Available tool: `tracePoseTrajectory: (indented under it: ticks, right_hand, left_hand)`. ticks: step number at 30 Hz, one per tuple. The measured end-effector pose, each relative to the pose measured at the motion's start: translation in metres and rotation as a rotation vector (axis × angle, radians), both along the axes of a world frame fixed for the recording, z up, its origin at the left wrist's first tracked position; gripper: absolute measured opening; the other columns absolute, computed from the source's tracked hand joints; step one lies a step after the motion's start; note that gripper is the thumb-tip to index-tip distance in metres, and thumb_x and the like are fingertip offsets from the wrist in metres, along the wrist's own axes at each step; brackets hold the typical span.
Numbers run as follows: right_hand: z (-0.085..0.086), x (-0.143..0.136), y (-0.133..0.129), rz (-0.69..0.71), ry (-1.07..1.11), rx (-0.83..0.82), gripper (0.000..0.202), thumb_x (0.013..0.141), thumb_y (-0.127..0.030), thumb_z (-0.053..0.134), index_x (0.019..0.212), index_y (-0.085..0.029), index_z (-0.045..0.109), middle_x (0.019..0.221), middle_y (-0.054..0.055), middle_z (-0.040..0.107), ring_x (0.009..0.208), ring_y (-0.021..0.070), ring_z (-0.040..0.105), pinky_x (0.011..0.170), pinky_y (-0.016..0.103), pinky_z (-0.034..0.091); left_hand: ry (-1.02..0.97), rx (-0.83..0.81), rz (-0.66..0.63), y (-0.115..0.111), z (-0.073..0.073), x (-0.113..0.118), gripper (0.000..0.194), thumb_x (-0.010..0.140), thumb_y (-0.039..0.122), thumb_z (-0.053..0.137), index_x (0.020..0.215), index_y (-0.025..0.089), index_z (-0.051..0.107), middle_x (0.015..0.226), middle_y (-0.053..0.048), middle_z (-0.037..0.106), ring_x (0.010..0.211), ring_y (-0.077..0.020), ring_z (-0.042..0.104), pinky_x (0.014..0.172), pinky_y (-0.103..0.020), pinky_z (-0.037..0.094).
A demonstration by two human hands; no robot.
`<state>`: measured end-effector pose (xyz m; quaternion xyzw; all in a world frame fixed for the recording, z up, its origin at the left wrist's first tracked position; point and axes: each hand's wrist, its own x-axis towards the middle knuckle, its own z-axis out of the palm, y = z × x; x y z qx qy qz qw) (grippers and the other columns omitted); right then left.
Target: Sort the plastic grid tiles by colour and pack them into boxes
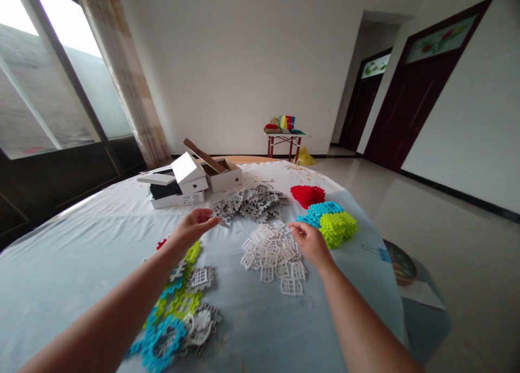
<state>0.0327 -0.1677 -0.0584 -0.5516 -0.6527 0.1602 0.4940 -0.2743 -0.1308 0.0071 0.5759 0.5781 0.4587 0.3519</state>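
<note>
My left hand (195, 224) is beside the left edge of a heap of grey interlocking plastic pieces (260, 202). Its thumb and fingers are apart, and I see nothing held between them. At the upper right edge of a pile of white window-shaped plastic pieces (272, 248), my right hand (311, 242) has its fingers pinched together. What sits in that pinch, if anything, is too small to make out. Partly behind my left forearm lies a group of joined pieces with lime green parts (184, 305), a blue gear-like ring (162, 343) and a grey square with a white window (200, 278).
Stacks of red pieces (307, 196), blue pieces (323, 213) and lime pieces (338, 229) stand at the right. Opened white boxes (221, 179) are at the back left. A pale cloth (252, 329) covers the round table. Beyond it is a small side table (286, 135).
</note>
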Motion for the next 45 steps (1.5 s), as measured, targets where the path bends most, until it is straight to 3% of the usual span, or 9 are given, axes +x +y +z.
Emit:
tracePoseTrajectory:
  ticks: [4,8,13,20,27,31,35,40,45]
  right_hand:
    - [-0.002,0.000,0.002,0.003,-0.015,0.009,0.026,0.081,-0.031,0.046,0.090,-0.017,0.065,0.088,0.008,0.069,0.080,0.0185,0.063,0.072,0.029,0.051]
    - [-0.001,-0.001,0.001,-0.001,-0.026,0.008,0.025,0.082,-0.031,0.045,0.091,-0.018,0.065,0.089,0.007,0.069,0.080,0.0183,0.063,0.071,0.029,0.051]
    - [0.003,-0.004,-0.002,0.004,-0.021,0.002,0.024,0.082,-0.030,0.046,0.090,-0.019,0.065,0.089,0.007,0.069,0.080,0.0184,0.063,0.071,0.029,0.050]
    - [0.006,-0.008,-0.004,0.034,-0.041,0.021,0.024,0.081,-0.030,0.046,0.090,-0.019,0.066,0.087,0.007,0.069,0.079,0.0187,0.063,0.070,0.028,0.050]
    - [0.003,-0.008,-0.006,0.055,-0.061,-0.004,0.027,0.082,-0.034,0.045,0.090,-0.017,0.065,0.087,0.007,0.069,0.079,0.0189,0.064,0.072,0.029,0.050]
    - [0.001,-0.008,-0.006,0.070,-0.060,-0.017,0.027,0.081,-0.035,0.046,0.090,-0.017,0.065,0.087,0.007,0.070,0.078,0.0192,0.064,0.072,0.030,0.050]
    - [-0.001,-0.009,-0.006,0.074,-0.059,-0.020,0.027,0.081,-0.034,0.046,0.091,-0.018,0.065,0.087,0.008,0.070,0.080,0.0199,0.064,0.075,0.031,0.050]
    - [-0.001,-0.009,-0.005,0.074,-0.061,-0.024,0.027,0.081,-0.034,0.046,0.091,-0.017,0.065,0.086,0.008,0.070,0.080,0.0203,0.064,0.075,0.032,0.050]
    - [0.000,-0.008,-0.005,0.084,-0.056,-0.015,0.026,0.081,-0.034,0.047,0.091,-0.018,0.065,0.087,0.008,0.070,0.080,0.0205,0.064,0.075,0.032,0.050]
  left_hand:
    - [-0.046,0.061,0.025,0.043,-0.003,0.016,0.058,0.054,0.052,0.068,0.094,0.011,0.059,0.083,-0.010,0.067,0.076,-0.0185,0.063,0.066,-0.029,0.048]
    - [0.017,0.154,0.071,0.083,-0.010,0.037,0.057,0.062,0.048,0.065,0.106,0.013,0.056,0.100,-0.011,0.065,0.094,-0.0197,0.060,0.077,-0.029,0.046]
    - [0.239,0.154,0.031,0.097,-0.021,0.040,0.058,0.050,0.037,0.075,0.101,0.012,0.061,0.105,-0.015,0.064,0.105,-0.0294,0.055,0.090,-0.039,0.039]
    - [0.462,0.176,-0.040,0.063,-0.022,-0.003,0.041,0.067,0.044,0.059,0.097,0.017,0.063,0.104,-0.008,0.065,0.102,-0.0246,0.056,0.091,-0.038,0.039]
    - [0.596,0.100,-0.203,-0.003,-0.022,-0.041,0.037,0.071,0.049,0.054,0.091,0.020,0.065,0.091,-0.005,0.069,0.084,-0.0194,0.062,0.076,-0.031,0.047]
    - [0.734,0.064,-0.290,-0.041,-0.022,-0.043,0.039,0.073,0.050,0.051,0.095,0.020,0.064,0.094,-0.006,0.068,0.085,-0.0199,0.062,0.077,-0.031,0.046]
    - [0.912,0.080,-0.409,-0.065,-0.018,-0.038,0.040,0.073,0.049,0.054,0.100,0.022,0.064,0.101,-0.008,0.066,0.095,-0.0233,0.058,0.085,-0.036,0.040]
    - [1.027,0.016,-0.470,-0.074,-0.010,-0.029,0.047,0.065,0.046,0.062,0.106,0.024,0.061,0.107,-0.008,0.064,0.104,-0.0269,0.053,0.095,-0.043,0.030]
    - [0.977,0.061,-0.480,-0.072,-0.009,-0.021,0.055,0.061,0.036,0.065,0.114,0.022,0.056,0.108,-0.010,0.059,0.102,-0.0261,0.054,0.092,-0.040,0.036]
